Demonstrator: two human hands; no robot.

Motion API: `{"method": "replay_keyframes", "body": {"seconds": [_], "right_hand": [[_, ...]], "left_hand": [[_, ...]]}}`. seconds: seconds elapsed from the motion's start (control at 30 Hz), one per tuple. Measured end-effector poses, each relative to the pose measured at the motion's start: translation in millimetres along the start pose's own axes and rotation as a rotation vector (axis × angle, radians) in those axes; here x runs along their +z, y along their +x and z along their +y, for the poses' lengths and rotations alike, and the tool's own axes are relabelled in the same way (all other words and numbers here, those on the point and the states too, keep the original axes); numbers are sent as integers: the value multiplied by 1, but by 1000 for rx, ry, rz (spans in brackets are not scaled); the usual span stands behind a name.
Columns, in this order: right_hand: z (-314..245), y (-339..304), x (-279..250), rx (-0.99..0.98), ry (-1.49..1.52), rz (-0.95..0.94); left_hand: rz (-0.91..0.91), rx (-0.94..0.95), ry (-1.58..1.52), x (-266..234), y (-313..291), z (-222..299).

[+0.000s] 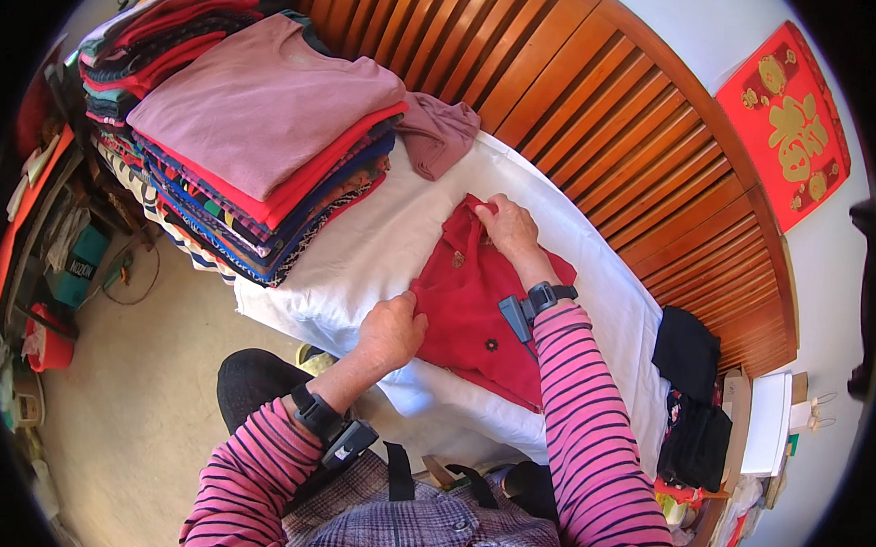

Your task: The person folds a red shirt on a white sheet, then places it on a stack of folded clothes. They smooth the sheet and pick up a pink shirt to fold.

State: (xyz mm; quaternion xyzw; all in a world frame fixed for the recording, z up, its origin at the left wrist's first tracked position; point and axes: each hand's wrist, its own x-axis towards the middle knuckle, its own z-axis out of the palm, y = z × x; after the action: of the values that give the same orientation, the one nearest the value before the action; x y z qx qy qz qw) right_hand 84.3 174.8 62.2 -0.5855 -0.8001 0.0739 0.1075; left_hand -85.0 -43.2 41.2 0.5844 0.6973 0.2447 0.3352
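Note:
A red garment (461, 318) with small dark and gold flower-like motifs lies on the white sheet (352, 261) in front of me. My left hand (393, 330) is closed on its near left edge. At its far edge, my right hand (507, 226) pinches the cloth between thumb and fingers. Part of the garment's right side is hidden under my right forearm. To the left rises a tall stack of folded clothes, topped by a mauve shirt (261, 103). One mauve sleeve (438, 138) hangs off the stack onto the sheet.
A slatted wooden headboard (597, 134) borders the far side. Black folded clothes (689, 398) lie at the right end. Another clothes pile (157, 42) stands at the far left. On the floor at left are a red bucket (52, 342) and a teal box (79, 266).

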Motion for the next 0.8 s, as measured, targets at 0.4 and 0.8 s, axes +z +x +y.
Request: {"method": "replay_keyframes", "body": {"seconds": [0.4,0.8], "right_hand": [[5,26,26,5,122,260],[1,30,47,-35,-41,63]], "left_hand": [[48,92,-4,-10,-14,1],[-84,-12,93,-19,-16,0]]}}
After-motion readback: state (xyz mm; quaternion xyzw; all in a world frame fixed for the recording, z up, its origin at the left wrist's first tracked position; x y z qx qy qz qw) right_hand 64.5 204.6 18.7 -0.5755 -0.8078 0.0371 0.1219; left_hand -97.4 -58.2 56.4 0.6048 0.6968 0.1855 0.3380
